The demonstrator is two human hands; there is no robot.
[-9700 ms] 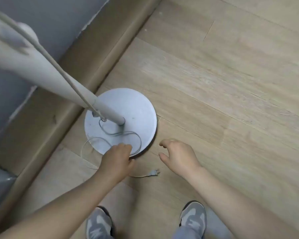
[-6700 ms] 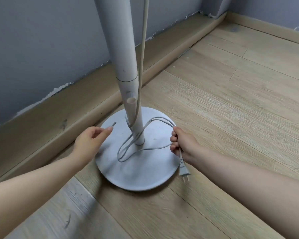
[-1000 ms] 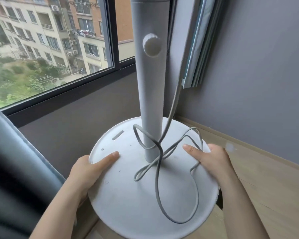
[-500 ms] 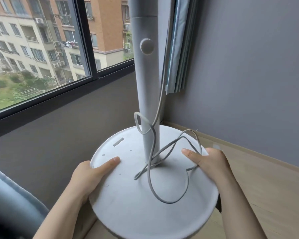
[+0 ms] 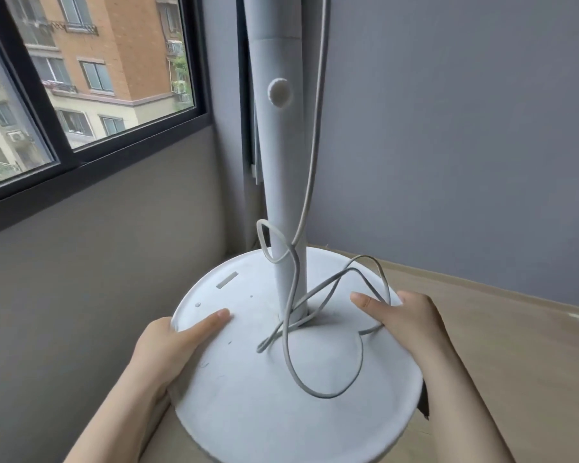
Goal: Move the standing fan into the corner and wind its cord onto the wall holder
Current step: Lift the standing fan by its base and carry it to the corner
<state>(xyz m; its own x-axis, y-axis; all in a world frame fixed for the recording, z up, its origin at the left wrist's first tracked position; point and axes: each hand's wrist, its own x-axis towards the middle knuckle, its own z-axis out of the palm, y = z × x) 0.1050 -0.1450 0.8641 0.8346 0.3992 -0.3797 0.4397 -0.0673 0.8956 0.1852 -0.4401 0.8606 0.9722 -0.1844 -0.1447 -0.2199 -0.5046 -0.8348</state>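
Note:
The white standing fan's round base (image 5: 248, 412) fills the lower middle of the head view, and its pole (image 5: 278, 162) rises out of the top. My left hand (image 5: 171, 345) grips the base's left rim, thumb on top. My right hand (image 5: 408, 322) grips the right rim, thumb over the grey cord (image 5: 325, 394). The cord lies in loose loops on the base, and one strand runs up along the pole. The fan's head, the plug and any wall holder are out of view.
The room corner (image 5: 244, 228) is just behind the pole, with a grey wall (image 5: 448, 145) to the right and a wall with a black-framed window (image 5: 81, 158) to the left. Wooden floor (image 5: 515, 345) shows at the right.
Since 9.7 s ago the cord was gathered onto the base and both hands took the base's rim. Over the last second the fan moved closer to the corner; the curtain at lower left left the view.

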